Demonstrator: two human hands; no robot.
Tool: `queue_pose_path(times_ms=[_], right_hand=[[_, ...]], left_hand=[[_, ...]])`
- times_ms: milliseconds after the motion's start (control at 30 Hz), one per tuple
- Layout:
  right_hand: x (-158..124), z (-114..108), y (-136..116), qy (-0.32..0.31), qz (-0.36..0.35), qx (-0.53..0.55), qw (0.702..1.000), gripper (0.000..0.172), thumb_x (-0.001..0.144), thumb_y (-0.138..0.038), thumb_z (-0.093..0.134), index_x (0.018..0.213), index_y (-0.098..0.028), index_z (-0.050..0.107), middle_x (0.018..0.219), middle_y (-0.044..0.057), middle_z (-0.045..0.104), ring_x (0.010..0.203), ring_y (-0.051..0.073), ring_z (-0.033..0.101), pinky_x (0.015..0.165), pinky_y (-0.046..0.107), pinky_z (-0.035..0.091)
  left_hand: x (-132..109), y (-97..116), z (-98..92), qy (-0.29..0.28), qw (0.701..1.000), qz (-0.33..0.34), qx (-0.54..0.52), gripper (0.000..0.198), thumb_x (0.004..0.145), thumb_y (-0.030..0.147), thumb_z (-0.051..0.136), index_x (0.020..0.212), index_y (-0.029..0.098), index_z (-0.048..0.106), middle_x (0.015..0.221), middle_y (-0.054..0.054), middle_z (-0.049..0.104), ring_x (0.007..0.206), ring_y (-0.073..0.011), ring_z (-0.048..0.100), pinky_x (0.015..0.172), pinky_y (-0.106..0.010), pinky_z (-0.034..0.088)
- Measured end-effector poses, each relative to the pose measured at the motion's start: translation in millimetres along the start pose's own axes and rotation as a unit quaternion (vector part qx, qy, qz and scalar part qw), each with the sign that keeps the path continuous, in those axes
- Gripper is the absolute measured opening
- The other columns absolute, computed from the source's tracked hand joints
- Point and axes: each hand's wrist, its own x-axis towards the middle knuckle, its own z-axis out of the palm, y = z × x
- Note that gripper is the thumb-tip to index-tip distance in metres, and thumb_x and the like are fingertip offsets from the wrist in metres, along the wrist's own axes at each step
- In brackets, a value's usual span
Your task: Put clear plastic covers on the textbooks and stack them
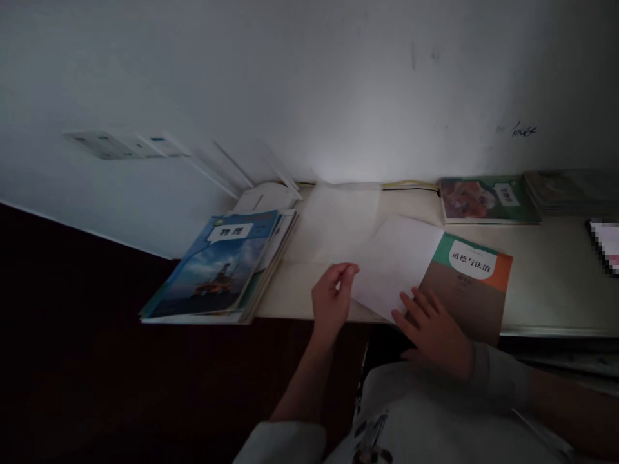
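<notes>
My left hand is closed in a pinch at the left edge of a white sheet. The sheet lies slanted on the desk and meets a textbook along its left side; whether it is joined to the book, I cannot tell. The textbook has a green, orange and brown cover with a white title patch. My right hand rests with fingers spread across the lower left of the cover, fingertips touching where cover and sheet meet. The book's lower edge reaches over the desk's front edge.
On the desk, a stack of books with a blue physics textbook overhangs the left end. Behind it stands a white router with antennas. A green book, more books and a phone-like device lie at right.
</notes>
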Motion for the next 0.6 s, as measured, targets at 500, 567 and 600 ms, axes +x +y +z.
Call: queue_pose_path(times_ms=[500,567,600], right_hand=[[-2.9,38.1,-4.5,0.073,-0.016,-0.037,0.996,0.044,0.087,-0.012,0.052,0.131,-0.009,0.053,0.136,0.027,0.050,0.128,0.031,0.049,0.101,0.048,0.045],[-8.5,27.0,0.3,0.086,-0.063,-0.001,0.994,0.041,0.087,-0.011,0.051,0.128,-0.009,0.055,0.132,0.025,0.055,0.122,0.027,0.055,0.098,0.044,0.049],[-13.3,18.4,3.4,0.104,-0.088,0.025,0.990,0.038,0.087,-0.012,0.050,0.125,-0.010,0.057,0.127,0.023,0.059,0.116,0.025,0.060,0.095,0.041,0.051]], left_hand=[[-93.6,-18.6,5.2,0.099,0.825,-0.353,-0.431,0.013,0.077,0.024,0.061,0.088,0.018,0.064,0.099,-0.007,0.068,0.092,-0.0179,0.066,0.086,-0.033,0.053],[-89.2,-12.5,12.7,0.057,0.888,-0.294,-0.350,0.017,0.073,0.029,0.069,0.086,0.019,0.063,0.088,-0.003,0.068,0.084,-0.0162,0.065,0.082,-0.030,0.052],[-88.7,-10.2,16.7,0.024,0.928,-0.246,-0.280,0.021,0.072,0.033,0.072,0.085,0.019,0.064,0.085,-0.002,0.068,0.083,-0.0172,0.064,0.081,-0.031,0.051]])
